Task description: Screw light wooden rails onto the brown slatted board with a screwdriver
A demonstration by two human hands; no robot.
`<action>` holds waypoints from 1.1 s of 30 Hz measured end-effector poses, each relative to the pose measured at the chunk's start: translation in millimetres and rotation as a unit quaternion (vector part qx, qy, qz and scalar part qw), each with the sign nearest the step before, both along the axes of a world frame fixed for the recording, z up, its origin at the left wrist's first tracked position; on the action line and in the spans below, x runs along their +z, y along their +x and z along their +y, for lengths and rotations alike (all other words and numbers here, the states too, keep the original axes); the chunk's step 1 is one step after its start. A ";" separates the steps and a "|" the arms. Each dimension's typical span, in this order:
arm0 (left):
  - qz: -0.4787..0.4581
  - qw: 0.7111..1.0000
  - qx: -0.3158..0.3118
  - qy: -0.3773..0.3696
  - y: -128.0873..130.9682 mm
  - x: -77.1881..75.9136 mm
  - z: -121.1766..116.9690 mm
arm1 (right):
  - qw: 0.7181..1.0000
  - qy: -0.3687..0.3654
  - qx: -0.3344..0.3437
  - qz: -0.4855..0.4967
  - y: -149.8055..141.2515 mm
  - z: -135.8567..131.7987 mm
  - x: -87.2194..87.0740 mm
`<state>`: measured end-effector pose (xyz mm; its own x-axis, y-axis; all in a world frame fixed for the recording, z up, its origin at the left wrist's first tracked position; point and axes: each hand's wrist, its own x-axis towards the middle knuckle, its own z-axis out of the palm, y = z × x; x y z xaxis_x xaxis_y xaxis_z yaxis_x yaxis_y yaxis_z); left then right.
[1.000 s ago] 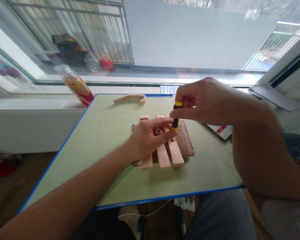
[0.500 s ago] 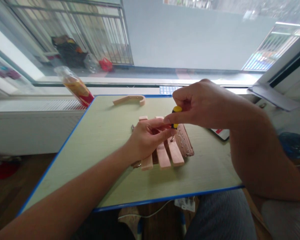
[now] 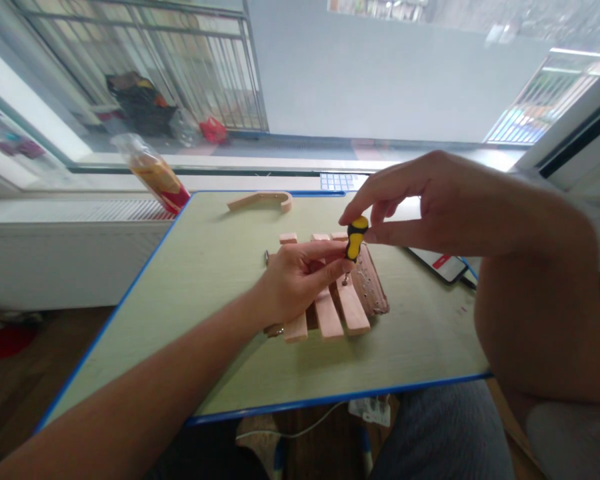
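Observation:
My left hand [image 3: 295,277] pinches the lower handle of a yellow and black screwdriver [image 3: 355,243] between thumb and fingers. The screwdriver stands nearly upright, its tip at a screw [image 3: 345,280] in the rightmost wooden slat [image 3: 355,310]. Two more pale slats, the middle one [image 3: 329,313] and the left one [image 3: 296,328], lie side by side, partly under my left hand. My right hand [image 3: 410,200] hovers at the top of the handle, thumb and index finger spread on either side of it. Beneath the slats is a brown board [image 3: 373,287] with small holes and bits of metal on it.
A curved wooden piece [image 3: 265,199] lies at the back of the blue-edged table [image 3: 180,293]. Beyond the table's left corner leans a bottle [image 3: 155,173] with a red label. A flat, dark-edged device [image 3: 445,263] sits at right, partly behind my right arm.
My right hand has loosened from the screwdriver and shifted right, its fingers spreading, so more of the handle shows. My left hand stays on the screwdriver.

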<state>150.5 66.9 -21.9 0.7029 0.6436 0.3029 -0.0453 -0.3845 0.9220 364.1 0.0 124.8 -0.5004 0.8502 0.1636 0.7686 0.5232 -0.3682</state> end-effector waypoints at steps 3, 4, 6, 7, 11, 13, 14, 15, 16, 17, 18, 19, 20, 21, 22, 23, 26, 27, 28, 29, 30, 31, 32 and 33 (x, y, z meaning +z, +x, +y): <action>0.009 1.000 -0.013 0.003 -0.6 0.1 0.8 | 1.000 0.007 -0.029 -0.008 -3.5 1.1 -0.6; 0.012 1.000 -0.016 0.004 -0.6 0.4 0.9 | 0.999 0.008 -0.033 -0.014 -4.0 1.3 -0.5; 0.010 1.000 -0.019 0.002 -0.3 1.1 0.7 | 0.999 0.015 -0.032 -0.024 -4.2 1.5 0.0; 0.005 1.000 -0.020 -0.001 0.0 1.4 0.5 | 0.999 0.017 -0.032 -0.029 -4.2 1.4 0.2; -0.005 1.000 -0.015 -0.023 2.0 1.8 -0.9 | 0.998 0.008 -0.057 -0.025 -5.4 0.7 -0.6; -0.015 0.999 -0.016 -0.040 3.6 0.9 -1.4 | 0.997 0.002 -0.071 -0.020 -6.8 1.1 -2.2; -0.023 0.998 -0.016 -0.048 4.3 0.1 -1.5 | 0.997 0.007 -0.076 -0.017 -7.3 1.7 -3.2; -0.031 0.998 -0.016 -0.055 4.9 -0.8 -1.5 | 0.997 0.013 -0.079 -0.017 -7.5 2.5 -4.5; -0.035 0.997 -0.014 -0.060 5.3 -1.8 -1.3 | 0.996 0.018 -0.080 -0.017 -7.4 3.6 -5.9; -0.035 0.997 -0.012 -0.063 5.5 -2.8 -1.0 | 0.996 0.021 -0.080 -0.018 -6.9 4.9 -7.3; -0.032 0.997 -0.010 -0.062 5.4 -3.5 -0.7 | 0.996 0.026 -0.079 -0.016 -6.2 6.3 -8.8; -0.027 0.998 -0.008 -0.060 5.1 -4.0 -0.3 | 0.996 0.030 -0.078 -0.017 -5.2 7.8 -10.2; -0.020 0.998 -0.008 -0.056 4.6 -4.2 -0.1 | 0.996 0.033 -0.078 -0.019 -4.2 9.3 -11.4; -0.012 0.999 -0.008 -0.052 4.1 -4.1 0.1 | 0.996 0.035 -0.077 -0.023 -3.1 10.4 -12.2; -0.007 0.999 -0.009 -0.050 3.6 -3.7 0.2 | 0.996 0.035 -0.074 -0.026 -2.0 11.1 -12.5; -0.003 0.999 -0.014 -0.050 3.2 -3.1 0.1 | 0.997 0.035 -0.068 -0.025 -1.0 11.3 -12.2; -0.005 0.998 -0.032 -0.052 2.3 -1.6 -0.4 | 0.999 0.018 -0.047 -0.008 1.0 8.1 -7.5; -0.007 0.998 -0.034 -0.050 2.0 -1.5 -0.5 | 0.999 0.009 -0.037 -0.001 1.3 6.1 -5.0; -0.007 0.998 -0.035 -0.047 1.8 -1.6 -0.5 | 1.000 0.001 -0.026 0.002 1.5 4.1 -2.4; -0.006 0.998 -0.035 -0.044 1.5 -1.9 -0.3 | 1.000 -0.008 -0.017 0.002 1.5 2.3 0.2; -0.004 0.999 -0.035 -0.041 1.2 -2.3 -0.1 | 1.000 -0.016 -0.011 -0.002 1.5 0.8 2.4; -0.002 0.999 -0.036 -0.039 0.9 -2.6 0.2 | 1.000 -0.022 -0.010 -0.007 1.4 -0.3 4.2; 0.001 0.999 -0.038 -0.037 0.6 -2.9 0.5 | 1.000 -0.026 -0.013 -0.013 1.3 -0.8 5.5; 0.004 0.999 -0.039 -0.035 0.4 -3.0 0.7 | 0.999 -0.026 -0.017 -0.018 1.2 -0.8 6.2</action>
<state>150.9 67.6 -24.9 0.7545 0.6056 0.2531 -0.0646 -0.3153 0.9468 365.2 -0.8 131.0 -0.4763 0.8735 0.1007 0.7988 0.4777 -0.3658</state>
